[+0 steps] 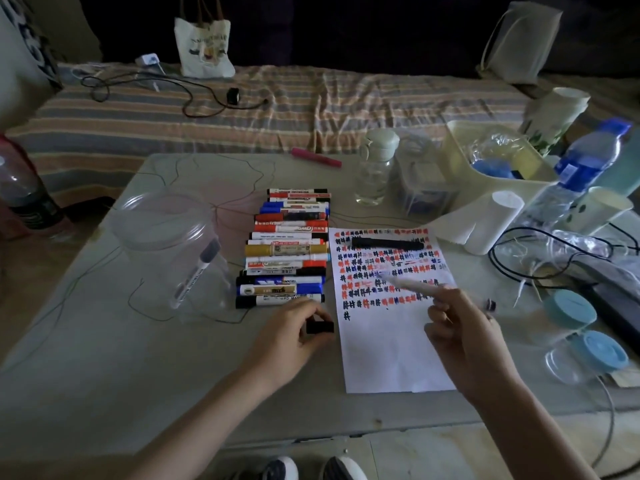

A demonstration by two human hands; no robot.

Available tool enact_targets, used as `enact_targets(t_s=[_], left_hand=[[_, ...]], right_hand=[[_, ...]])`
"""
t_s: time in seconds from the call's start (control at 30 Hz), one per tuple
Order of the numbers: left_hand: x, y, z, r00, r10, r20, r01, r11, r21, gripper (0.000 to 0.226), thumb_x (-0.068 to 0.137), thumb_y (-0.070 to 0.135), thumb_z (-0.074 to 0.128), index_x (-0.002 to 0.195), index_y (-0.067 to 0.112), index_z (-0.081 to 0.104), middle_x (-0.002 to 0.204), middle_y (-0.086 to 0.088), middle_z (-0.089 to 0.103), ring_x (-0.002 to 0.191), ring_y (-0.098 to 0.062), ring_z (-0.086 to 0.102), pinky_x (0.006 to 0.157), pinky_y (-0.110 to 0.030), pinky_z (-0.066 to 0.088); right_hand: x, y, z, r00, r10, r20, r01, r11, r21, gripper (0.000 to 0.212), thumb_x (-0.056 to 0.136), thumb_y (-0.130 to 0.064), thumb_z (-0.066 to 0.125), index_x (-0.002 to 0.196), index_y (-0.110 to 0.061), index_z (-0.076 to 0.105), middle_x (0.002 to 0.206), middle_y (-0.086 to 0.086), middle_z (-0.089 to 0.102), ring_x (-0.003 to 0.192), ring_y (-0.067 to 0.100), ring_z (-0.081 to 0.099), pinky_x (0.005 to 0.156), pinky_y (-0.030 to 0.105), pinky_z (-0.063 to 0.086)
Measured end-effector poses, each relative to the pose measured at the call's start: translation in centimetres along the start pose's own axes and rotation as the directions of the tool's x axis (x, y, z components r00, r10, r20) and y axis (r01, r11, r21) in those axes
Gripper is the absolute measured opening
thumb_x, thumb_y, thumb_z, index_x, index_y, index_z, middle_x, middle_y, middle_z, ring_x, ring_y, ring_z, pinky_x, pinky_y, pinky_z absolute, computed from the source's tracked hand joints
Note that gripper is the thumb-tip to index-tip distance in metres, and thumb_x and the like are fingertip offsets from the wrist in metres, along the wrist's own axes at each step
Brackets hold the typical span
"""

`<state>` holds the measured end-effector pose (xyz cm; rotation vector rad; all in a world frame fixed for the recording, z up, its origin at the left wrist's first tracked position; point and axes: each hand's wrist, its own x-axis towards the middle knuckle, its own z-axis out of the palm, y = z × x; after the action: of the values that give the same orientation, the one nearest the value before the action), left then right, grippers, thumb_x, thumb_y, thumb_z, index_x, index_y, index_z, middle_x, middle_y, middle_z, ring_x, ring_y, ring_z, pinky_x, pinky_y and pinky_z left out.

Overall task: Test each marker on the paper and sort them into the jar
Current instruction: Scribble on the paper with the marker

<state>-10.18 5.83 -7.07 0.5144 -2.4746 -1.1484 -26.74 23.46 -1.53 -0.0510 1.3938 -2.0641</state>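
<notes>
One marker [412, 285] is in play: a pale-barrelled one pinched in the right hand [464, 332], its long axis running from the fingers up and to the left, so that the tip sits over the rows of red, blue and black marks on the paper [391, 355]; whether the tip touches the sheet I cannot tell, because the barrel is blurred. The left hand [291, 332] rests on the table [114, 368] just left of the paper's near-left edge, fingers curled round a small black cap [320, 327], which I judge belongs to that marker. The cap therefore lies to the left and slightly near of the marker's tip, with the two hands close together, so recapping would mean swinging the tip leftward to meet it. The clear jar [169, 251] stands well to the left, on the far side of the left hand, with one marker already leaning inside it; the left hand is clearly the nearer to it. Between jar and paper lies a row of untested markers [287, 252], stacked side by side with their long axes running left to right, its near end just beyond the left hand. A black marker [388, 243] lies across the far part of the paper.
</notes>
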Motion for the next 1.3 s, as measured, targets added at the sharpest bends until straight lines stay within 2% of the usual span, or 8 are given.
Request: enact_targets(t_s=[0.13, 0.2, 0.3, 0.43, 0.6, 0.8, 1.1, 1.3], left_hand=[[0.9, -1.0, 0.8, 0.988, 0.149, -0.045, -0.137, 0.969, 0.206, 0.026, 0.084, 0.043, 0.063, 0.104, 0.028, 0.070, 0.116, 0.021, 0.063, 0.112, -0.001, 0.052, 0.097, -0.031, 0.046], [0.6, -1.7, 1.2, 0.981, 0.192, -0.038, -0.175, 0.949, 0.262, 0.031, 0.088, 0.049, 0.056, 0.107, 0.030, 0.069, 0.122, 0.023, 0.061, 0.117, -0.002, 0.049, 0.099, -0.031, 0.042], [0.4, -2.2, 1.4, 0.978, 0.204, -0.038, -0.187, 0.946, 0.264, 0.031, 0.089, 0.048, 0.054, 0.109, 0.028, 0.068, 0.124, 0.024, 0.060, 0.120, -0.001, 0.048, 0.099, -0.033, 0.040], [0.4, -2.1, 1.4, 0.973, 0.228, -0.036, -0.209, 0.937, 0.281, 0.026, 0.089, 0.040, 0.061, 0.111, 0.027, 0.068, 0.123, 0.022, 0.061, 0.120, -0.004, 0.049, 0.098, -0.034, 0.041], [0.5, -2.3, 1.6, 0.972, 0.230, -0.036, -0.208, 0.927, 0.314, 0.030, 0.091, 0.043, 0.056, 0.115, 0.028, 0.067, 0.122, 0.020, 0.061, 0.120, -0.006, 0.050, 0.094, -0.036, 0.043], [0.6, -2.7, 1.9, 0.968, 0.246, -0.054, -0.214, 0.915, 0.342, 0.032, 0.092, 0.044, 0.051, 0.112, 0.029, 0.070, 0.124, 0.020, 0.062, 0.116, -0.008, 0.052, 0.093, -0.036, 0.042], [0.7, -2.8, 2.0, 0.968, 0.246, -0.059, -0.212, 0.916, 0.341, 0.030, 0.090, 0.044, 0.053, 0.110, 0.028, 0.070, 0.122, 0.021, 0.062, 0.114, -0.008, 0.053, 0.091, -0.035, 0.042], [0.7, -2.8, 1.9, 0.967, 0.247, -0.064, -0.211, 0.913, 0.349, 0.029, 0.090, 0.043, 0.054, 0.110, 0.028, 0.070, 0.121, 0.021, 0.062, 0.113, -0.007, 0.052, 0.092, -0.032, 0.040]], right_hand=[[1.1, 0.6, 0.9, 0.998, 0.045, 0.035, -0.043, 0.998, -0.050, 0.011, 0.093, -0.009, 0.057, 0.087, -0.004, 0.064, 0.063, 0.001, 0.043, 0.053, 0.009, 0.039, 0.041, 0.018, 0.025], [1.3, 0.7, 1.2, 0.995, 0.051, 0.083, -0.035, 0.984, -0.177, 0.015, 0.095, -0.016, 0.057, 0.098, -0.006, 0.068, 0.068, 0.006, 0.056, 0.059, 0.011, 0.050, 0.039, 0.017, 0.025], [1.7, 1.2, 1.6, 0.992, -0.009, 0.126, 0.055, 0.929, -0.365, 0.019, 0.092, -0.022, 0.065, 0.101, -0.007, 0.068, 0.080, 0.010, 0.067, 0.070, 0.016, 0.061, 0.038, 0.018, 0.031], [1.9, 2.4, 2.3, 0.987, -0.112, 0.119, 0.156, 0.868, -0.472, 0.016, 0.087, -0.017, 0.071, 0.078, -0.010, 0.060, 0.064, 0.005, 0.060, 0.056, 0.016, 0.052, 0.040, 0.021, 0.037], [2.1, 3.5, 3.3, 0.973, -0.101, 0.207, 0.204, 0.796, -0.570, 0.010, 0.094, -0.018, 0.062, 0.098, -0.012, 0.069, 0.080, 0.006, 0.076, 0.070, 0.021, 0.073, 0.036, 0.023, 0.044], [2.4, 5.1, 2.6, 0.945, -0.249, 0.211, 0.323, 0.615, -0.719, 0.012, 0.087, -0.016, 0.072, 0.076, -0.017, 0.069, 0.060, 0.003, 0.067, 0.046, 0.018, 0.060, 0.040, 0.027, 0.047], [2.2, 6.0, 2.2, 0.922, -0.349, 0.170, 0.342, 0.523, -0.781, 0.021, 0.082, -0.021, 0.077, 0.066, -0.032, 0.066, 0.063, -0.019, 0.070, 0.058, 0.007, 0.067, 0.047, 0.013, 0.050], [2.1, 6.1, 2.3, 0.923, -0.347, 0.165, 0.332, 0.504, -0.798, 0.018, 0.082, -0.026, 0.076, 0.067, -0.031, 0.068, 0.067, -0.014, 0.071, 0.061, 0.008, 0.067, 0.046, 0.010, 0.046]])
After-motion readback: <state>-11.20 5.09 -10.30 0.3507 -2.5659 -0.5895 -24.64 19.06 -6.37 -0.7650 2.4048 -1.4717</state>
